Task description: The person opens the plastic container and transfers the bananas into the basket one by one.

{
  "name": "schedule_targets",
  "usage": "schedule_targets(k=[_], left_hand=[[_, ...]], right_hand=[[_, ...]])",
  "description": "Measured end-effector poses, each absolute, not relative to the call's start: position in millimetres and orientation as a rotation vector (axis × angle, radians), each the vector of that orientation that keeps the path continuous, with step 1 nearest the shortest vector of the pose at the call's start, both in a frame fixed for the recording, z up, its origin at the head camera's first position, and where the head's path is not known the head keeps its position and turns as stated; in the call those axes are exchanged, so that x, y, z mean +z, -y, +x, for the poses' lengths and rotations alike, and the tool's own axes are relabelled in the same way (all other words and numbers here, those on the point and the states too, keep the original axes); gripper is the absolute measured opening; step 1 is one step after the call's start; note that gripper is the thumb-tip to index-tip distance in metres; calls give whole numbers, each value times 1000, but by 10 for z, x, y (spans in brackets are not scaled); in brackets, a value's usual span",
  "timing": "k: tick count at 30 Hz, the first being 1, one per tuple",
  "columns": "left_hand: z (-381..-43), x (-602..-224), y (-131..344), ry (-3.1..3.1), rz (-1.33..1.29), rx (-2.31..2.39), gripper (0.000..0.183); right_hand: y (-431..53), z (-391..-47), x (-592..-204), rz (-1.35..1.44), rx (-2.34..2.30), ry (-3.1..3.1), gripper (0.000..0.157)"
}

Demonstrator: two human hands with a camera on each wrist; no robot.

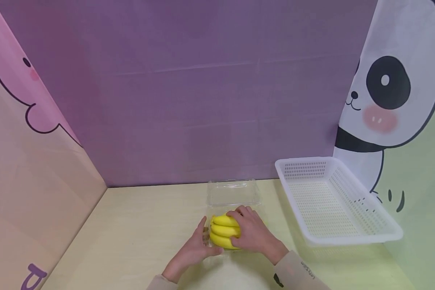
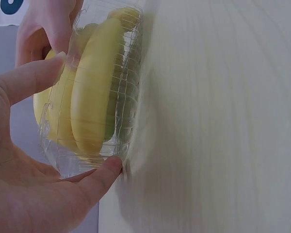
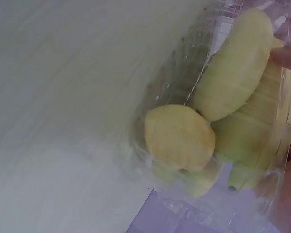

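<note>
A bunch of yellow bananas [image 1: 222,230] sits in a clear plastic clamshell box [image 2: 128,97], whose lid [image 1: 233,193] lies folded back toward the wall. My right hand [image 1: 253,231] grips the bunch from above, thumb on the near side and fingers over the far side. At the box's left end, my left hand [image 1: 193,251] holds the near corner, its thumb along the front wall and its fingers by the left side. Through the plastic, the right wrist view shows a rounded yellow piece [image 3: 179,138] beside the bananas; its kind is unclear.
To the right, a white perforated plastic basket [image 1: 348,241] stands on the pale wooden table [image 1: 137,225]. A purple cloth wall [image 1: 188,100] closes off the back. Printed panels, one with a panda [image 1: 377,129], flank the table.
</note>
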State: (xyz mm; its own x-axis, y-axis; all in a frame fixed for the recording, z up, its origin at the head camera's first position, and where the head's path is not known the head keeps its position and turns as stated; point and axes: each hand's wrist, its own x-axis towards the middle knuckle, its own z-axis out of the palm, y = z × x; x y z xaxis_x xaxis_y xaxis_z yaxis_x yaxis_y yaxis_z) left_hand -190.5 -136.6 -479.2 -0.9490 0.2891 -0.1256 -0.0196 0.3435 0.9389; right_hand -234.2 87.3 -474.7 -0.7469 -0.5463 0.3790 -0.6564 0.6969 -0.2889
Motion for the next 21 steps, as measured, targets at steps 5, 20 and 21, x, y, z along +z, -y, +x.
schedule_targets(k=[5, 20, 21], left_hand=[[-1899, -4790, 1370, -2343, 258, 1637, 115], [-1896, -4797, 1359, -2383, 218, 1611, 116], [-1897, -4794, 1357, -2386, 214, 1609, 116]], right_hand=[[-895, -2356, -4724, 968, 638, 2640, 59], [-949, -2361, -4554, 960, 667, 2619, 57], [-953, -2361, -4547, 961, 668, 2615, 57]])
